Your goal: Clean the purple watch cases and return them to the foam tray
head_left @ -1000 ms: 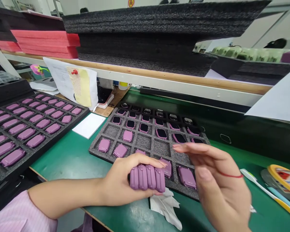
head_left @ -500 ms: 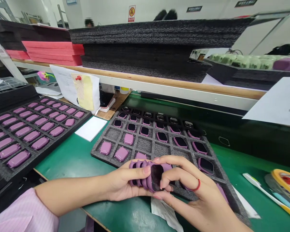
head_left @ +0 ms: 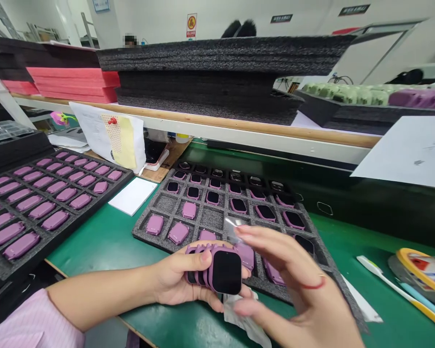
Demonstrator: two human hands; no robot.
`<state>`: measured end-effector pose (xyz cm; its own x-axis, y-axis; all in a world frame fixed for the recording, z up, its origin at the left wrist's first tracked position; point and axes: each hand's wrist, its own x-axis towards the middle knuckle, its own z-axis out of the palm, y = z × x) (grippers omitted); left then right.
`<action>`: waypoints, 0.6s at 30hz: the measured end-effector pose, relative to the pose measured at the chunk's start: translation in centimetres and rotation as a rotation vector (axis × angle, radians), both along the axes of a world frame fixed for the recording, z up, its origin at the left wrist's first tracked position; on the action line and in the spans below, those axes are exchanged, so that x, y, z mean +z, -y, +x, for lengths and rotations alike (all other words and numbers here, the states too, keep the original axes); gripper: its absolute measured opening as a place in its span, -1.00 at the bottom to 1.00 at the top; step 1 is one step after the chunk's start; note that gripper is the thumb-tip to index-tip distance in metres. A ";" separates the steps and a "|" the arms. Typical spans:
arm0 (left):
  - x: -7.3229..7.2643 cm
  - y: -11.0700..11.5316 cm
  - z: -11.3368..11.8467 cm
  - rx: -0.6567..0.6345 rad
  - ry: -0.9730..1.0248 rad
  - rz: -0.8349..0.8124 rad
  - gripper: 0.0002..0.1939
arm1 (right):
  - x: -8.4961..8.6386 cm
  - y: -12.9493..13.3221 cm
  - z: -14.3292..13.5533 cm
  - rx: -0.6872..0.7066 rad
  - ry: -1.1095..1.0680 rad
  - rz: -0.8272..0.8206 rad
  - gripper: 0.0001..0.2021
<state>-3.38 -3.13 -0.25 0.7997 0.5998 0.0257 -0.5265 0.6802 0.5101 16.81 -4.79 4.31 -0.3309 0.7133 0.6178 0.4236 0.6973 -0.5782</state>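
My left hand [head_left: 181, 275] is wrapped round a row of several purple watch cases, thumb on top. The front watch case [head_left: 226, 270] shows its black screen. To the right, my right hand [head_left: 297, 285] is raised with thumb and fingers apart, off the watches and blurred. A clear film [head_left: 234, 228] hangs at its fingertips, seemingly held against the index finger. Behind both hands lies a grey foam tray [head_left: 217, 218] holding purple watches, some screen up and others back up. Part of the tray is hidden by my hands.
Another foam tray [head_left: 39, 237] of purple cases sits at left, with a white paper pad [head_left: 133, 195] beside it. A crumpled white cloth [head_left: 248, 321] lies under my hands. At right are a toothbrush [head_left: 402, 290] and a tape roll [head_left: 424, 275]. A shelf [head_left: 217, 125] crosses behind.
My right hand has come away from the front watch and its fingers have spread. Clear film now shows at its fingertips. The front screen is uncovered, and the view has shifted slightly.
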 end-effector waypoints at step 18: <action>0.1 -0.1 0.1 -0.012 0.059 -0.039 -0.55 | -0.4 0.5 1.5 -0.131 -0.152 0.091 -0.74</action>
